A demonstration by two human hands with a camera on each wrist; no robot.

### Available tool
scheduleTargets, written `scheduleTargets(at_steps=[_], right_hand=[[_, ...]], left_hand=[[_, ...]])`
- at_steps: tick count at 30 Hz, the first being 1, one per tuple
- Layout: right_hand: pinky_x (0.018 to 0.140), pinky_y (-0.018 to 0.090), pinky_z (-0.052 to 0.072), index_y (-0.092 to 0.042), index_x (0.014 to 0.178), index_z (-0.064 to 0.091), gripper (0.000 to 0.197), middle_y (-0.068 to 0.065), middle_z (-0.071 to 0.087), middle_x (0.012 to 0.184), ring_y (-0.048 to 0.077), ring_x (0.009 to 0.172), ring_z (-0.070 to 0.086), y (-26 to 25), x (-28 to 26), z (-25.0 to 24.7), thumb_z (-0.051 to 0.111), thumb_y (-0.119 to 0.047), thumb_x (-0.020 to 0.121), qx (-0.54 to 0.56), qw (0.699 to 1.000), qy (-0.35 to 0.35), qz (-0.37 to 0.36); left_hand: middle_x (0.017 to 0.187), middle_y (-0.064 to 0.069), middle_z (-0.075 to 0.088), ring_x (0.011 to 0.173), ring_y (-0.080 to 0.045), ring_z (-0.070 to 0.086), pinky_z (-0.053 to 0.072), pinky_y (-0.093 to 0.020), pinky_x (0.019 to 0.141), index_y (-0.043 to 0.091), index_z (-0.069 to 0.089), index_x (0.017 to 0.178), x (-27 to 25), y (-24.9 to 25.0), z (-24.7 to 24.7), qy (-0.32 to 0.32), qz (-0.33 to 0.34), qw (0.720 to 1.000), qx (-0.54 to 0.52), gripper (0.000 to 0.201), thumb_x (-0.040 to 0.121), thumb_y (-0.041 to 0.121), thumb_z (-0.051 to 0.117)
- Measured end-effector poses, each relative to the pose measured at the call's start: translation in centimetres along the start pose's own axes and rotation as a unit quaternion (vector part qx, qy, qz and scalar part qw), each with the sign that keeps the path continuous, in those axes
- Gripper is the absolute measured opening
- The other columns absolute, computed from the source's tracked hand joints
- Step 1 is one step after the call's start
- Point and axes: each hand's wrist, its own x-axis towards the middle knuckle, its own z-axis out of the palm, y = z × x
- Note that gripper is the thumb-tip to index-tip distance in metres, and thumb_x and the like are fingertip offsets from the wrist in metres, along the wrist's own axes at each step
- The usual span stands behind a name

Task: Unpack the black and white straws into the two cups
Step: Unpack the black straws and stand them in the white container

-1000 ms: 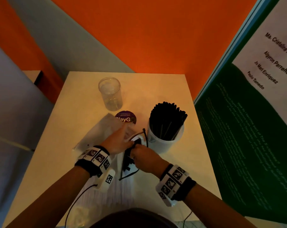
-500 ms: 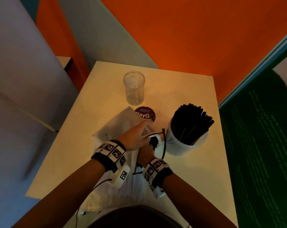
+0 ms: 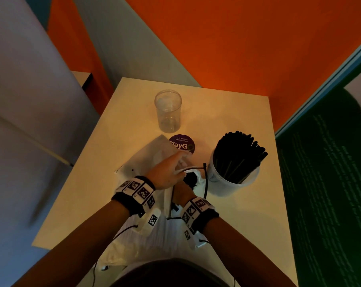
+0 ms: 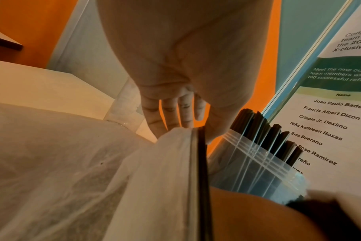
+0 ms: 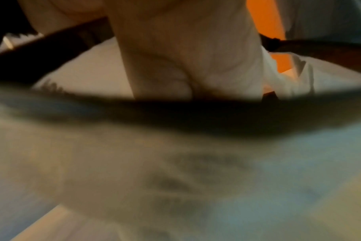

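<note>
A translucent cup [image 3: 221, 183] at the right stands packed with black straws [image 3: 239, 154]. The clear cup [image 3: 168, 110] further back is empty. My left hand [image 3: 167, 170] pinches the black-edged rim of a plastic bag [image 3: 199, 180] and holds its mouth open; the left wrist view shows that rim [image 4: 200, 146] between thumb and fingers. My right hand [image 3: 182, 190] reaches into the bag, where a few black straws [image 3: 191, 179] show. Its fingers are hidden. A pack of white straws [image 3: 165, 235] lies under my forearms.
A flat, clear plastic bag [image 3: 146, 158] lies on the table [image 3: 105, 172] under my left hand, next to a round purple sticker [image 3: 182, 145]. An orange wall stands behind the table, and a green poster board [image 3: 324, 183] runs along its right side.
My right hand has slid from the bag's mouth deeper inside. My left hand has kept hold of the rim. The head camera has swung left.
</note>
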Motion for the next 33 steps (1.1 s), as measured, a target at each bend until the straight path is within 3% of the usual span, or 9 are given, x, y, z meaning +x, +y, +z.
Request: scheduleTargets(at_steps=[3,7,10,14,18,24,28,31,33], right_hand=[[0.096,0.043,0.049,-0.016,0.064,0.039,0.037,0.012,0.047,0.075,0.024,0.072,0.052,0.6,-0.4,-0.7,0.038,-0.009,0.101,-0.049,0.998,0.014,-0.024],[0.091,0.040,0.047,0.002,0.089,0.062,0.035,0.022,0.061,0.092,0.034,0.090,0.058,1.5,-1.5,-2.0,0.034,-0.015,0.103,-0.039,0.998,0.012,-0.055],[0.071,0.033,0.042,-0.009,0.064,0.048,0.039,0.010,0.048,0.069,0.031,0.078,0.050,2.4,-2.6,-2.9,0.037,-0.010,0.101,-0.027,0.997,0.031,-0.073],[0.089,0.036,0.043,0.003,0.110,0.062,0.029,0.024,0.060,0.116,0.037,0.106,0.056,2.6,-5.0,-4.8,0.041,-0.014,0.100,0.013,0.997,0.027,-0.066],[0.057,0.023,0.042,-0.012,0.070,0.051,0.025,0.015,0.061,0.086,0.016,0.057,0.049,3.5,-7.7,-5.9,0.048,-0.009,0.095,0.042,0.998,0.011,-0.035],[0.042,0.017,0.042,-0.013,0.069,0.048,0.028,0.002,0.052,0.066,0.004,0.032,0.050,5.2,-12.9,-7.7,0.054,-0.010,0.096,0.101,0.994,-0.040,-0.018],[0.049,0.017,0.047,-0.018,0.069,0.054,0.026,-0.002,0.058,0.064,0.001,0.038,0.053,5.5,-16.0,-8.8,0.060,-0.016,0.094,0.105,0.991,-0.050,-0.071],[0.057,0.024,0.052,-0.013,0.079,0.060,0.017,0.005,0.063,0.071,0.011,0.050,0.061,5.5,-17.6,-9.4,0.061,-0.022,0.093,0.137,0.985,-0.017,-0.100],[0.065,0.030,0.050,-0.006,0.092,0.063,0.031,0.014,0.064,0.083,0.018,0.067,0.062,5.9,-17.9,-10.0,0.060,-0.037,0.092,0.140,0.982,0.050,-0.113]], left_hand=[[0.110,0.003,0.054,0.104,-0.009,0.052,0.040,-0.012,0.077,0.023,0.039,0.136,0.1,-0.3,0.2,0.006,0.011,1.000,0.007,0.054,0.089,0.014,0.063],[0.117,-0.001,0.055,0.110,-0.014,0.052,0.046,-0.028,0.090,0.018,0.043,0.133,0.4,-0.2,0.7,0.018,0.030,0.999,0.013,0.052,0.087,0.014,0.066],[0.122,-0.006,0.056,0.116,-0.022,0.050,0.043,-0.044,0.100,0.010,0.049,0.129,0.5,0.2,0.9,0.022,0.069,0.997,0.032,0.046,0.087,0.012,0.065],[0.124,-0.002,0.055,0.119,-0.022,0.044,0.035,-0.043,0.100,0.014,0.053,0.123,-0.5,1.6,0.7,0.035,0.133,0.987,0.080,0.050,0.074,0.008,0.050],[0.120,-0.001,0.052,0.117,-0.020,0.041,0.031,-0.043,0.101,0.015,0.052,0.121,-1.7,3.0,0.5,-0.024,0.153,0.982,0.107,0.059,0.062,0.007,0.053],[0.120,0.005,0.050,0.112,-0.011,0.037,0.025,-0.027,0.098,0.026,0.040,0.130,-1.9,3.2,2.8,-0.086,0.148,0.958,0.230,0.073,0.070,0.047,0.075],[0.115,0.002,0.060,0.109,-0.019,0.047,0.017,-0.018,0.095,0.023,0.047,0.128,-1.2,3.8,4.0,-0.074,0.176,0.940,0.283,0.071,0.070,0.056,0.073],[0.077,-0.001,0.067,0.078,-0.023,0.061,0.026,-0.022,0.089,0.017,0.064,0.091,-0.7,4.9,4.1,-0.017,0.258,0.919,0.296,0.028,0.070,0.027,0.078],[0.075,-0.005,0.067,0.072,-0.023,0.061,0.038,-0.023,0.081,0.015,0.067,0.097,-0.7,5.4,3.8,-0.038,0.230,0.938,0.254,0.016,0.081,0.018,0.068]])
